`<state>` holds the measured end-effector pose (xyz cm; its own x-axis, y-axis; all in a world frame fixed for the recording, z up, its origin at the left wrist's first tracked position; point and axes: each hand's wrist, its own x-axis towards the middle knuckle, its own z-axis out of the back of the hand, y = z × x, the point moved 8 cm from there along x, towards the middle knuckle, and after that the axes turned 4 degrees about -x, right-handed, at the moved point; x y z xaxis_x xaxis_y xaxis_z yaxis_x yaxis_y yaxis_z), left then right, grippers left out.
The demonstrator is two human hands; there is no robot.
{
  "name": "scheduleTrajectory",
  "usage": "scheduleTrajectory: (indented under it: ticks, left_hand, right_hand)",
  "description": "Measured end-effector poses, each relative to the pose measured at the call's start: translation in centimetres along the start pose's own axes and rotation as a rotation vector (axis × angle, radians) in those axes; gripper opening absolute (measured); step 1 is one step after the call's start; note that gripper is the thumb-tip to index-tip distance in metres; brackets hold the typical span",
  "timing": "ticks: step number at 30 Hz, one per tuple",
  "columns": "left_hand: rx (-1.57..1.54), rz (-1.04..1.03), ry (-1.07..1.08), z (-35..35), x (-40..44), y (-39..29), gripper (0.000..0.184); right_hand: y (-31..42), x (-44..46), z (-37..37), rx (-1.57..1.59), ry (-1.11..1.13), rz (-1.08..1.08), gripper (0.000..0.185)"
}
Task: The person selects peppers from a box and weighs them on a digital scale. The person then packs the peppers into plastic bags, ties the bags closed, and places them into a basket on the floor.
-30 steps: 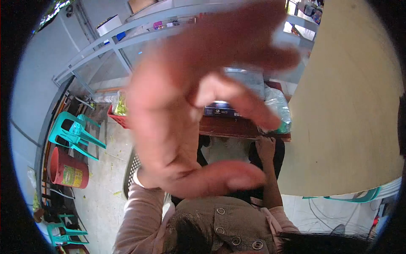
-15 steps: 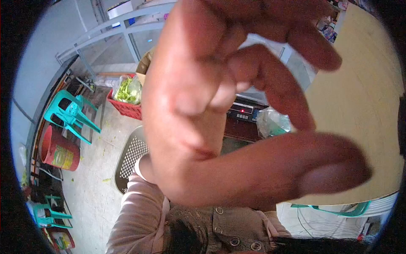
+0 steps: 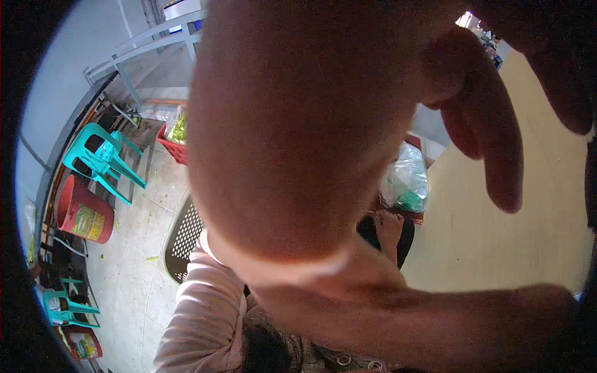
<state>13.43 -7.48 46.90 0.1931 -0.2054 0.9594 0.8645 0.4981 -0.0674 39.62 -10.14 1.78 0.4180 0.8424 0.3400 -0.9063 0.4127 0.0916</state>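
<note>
My left hand [image 3: 298, 143] fills the middle of the head view, very close to the camera and dark. Its fingers are apart, with the thumb stretched out to the right along the bottom; nothing shows between them. A pale ribbed sleeve [image 3: 199, 304] covers that arm. Lower down and farther off, my right hand [image 3: 388, 225] lies over a dark surface [image 3: 407, 239], perhaps my lap. It is small, and its fingers are too unclear to tell open from closed. Just above it sits a clear plastic bag [image 3: 405, 177] with something green inside.
A pale wooden tabletop [image 3: 485, 248] spans the right side. On the left floor stand a teal plastic stool [image 3: 96, 146], a red bucket [image 3: 81, 211] and a perforated basket [image 3: 180, 239]. Leafy greens [image 3: 179, 129] sit in a red crate [image 3: 171, 148]. Leaf scraps dot the tiles.
My left hand has come closer to the camera, covering more of the view, including the scale display seen before. My right hand has come into sight below the plastic bag.
</note>
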Motion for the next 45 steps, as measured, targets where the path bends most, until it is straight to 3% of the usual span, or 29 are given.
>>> scheduleTrajectory:
  ticks: [4, 7, 10, 19, 22, 25, 29, 30, 33, 34, 38, 45]
  left_hand:
    - [0.020, -0.006, -0.034, 0.6, 0.1, -0.2, 0.048]
    - [0.049, -0.017, -0.107, 2.1, 0.2, -0.6, 0.047]
    - [0.086, -0.008, -0.245, 3.2, 0.1, -1.6, 0.046]
    - [0.191, 0.001, -0.592, 6.3, -1.5, -4.0, 0.044]
    - [0.223, 0.009, -0.641, 6.5, -1.5, -4.8, 0.043]
    - [0.236, 0.015, -0.653, 7.1, -1.5, -5.6, 0.042]
    - [0.214, 0.082, -0.664, 7.4, -1.8, -6.2, 0.042]
    - [0.229, 0.084, -0.654, 7.5, -1.8, -6.3, 0.042]
    - [0.223, 0.075, -0.615, 7.6, -1.6, -6.7, 0.044]
    - [0.233, 0.038, -0.635, 7.4, -1.5, -7.6, 0.045]
    - [0.297, -0.066, -0.749, 8.2, -1.4, -9.2, 0.049]
    - [0.301, -0.102, -0.710, 7.8, -1.4, -9.8, 0.048]
  right_hand:
    - [0.3, -0.2, 1.5, 0.103, -0.096, 0.018, 0.019]
    - [0.5, 0.2, 1.6, 0.082, -0.006, -0.030, 0.016]
    - [0.3, -0.3, 1.3, 0.123, -0.187, 0.035, 0.015]
    - [0.0, -0.2, 0.8, 0.058, -0.115, -0.003, 0.018]
    - [-1.3, 0.7, -0.7, 0.509, 0.076, -0.161, 0.022]
    - [-1.2, 3.3, 3.4, 1.130, -0.002, -0.371, 0.026]
    - [4.4, 6.4, 26.4, 1.078, -0.483, -0.067, 0.020]
    - [5.2, 6.1, 30.9, 1.149, -0.625, 0.064, 0.023]
    - [8.1, 3.6, 41.9, 0.993, -1.029, 0.495, 0.047]
    - [9.0, 2.2, 44.5, 0.943, -1.123, 0.663, 0.047]
    - [12.4, -0.5, 48.8, 0.827, -1.145, 1.031, 0.046]
    - [13.9, -2.1, 49.9, 0.754, -1.097, 1.147, 0.045]
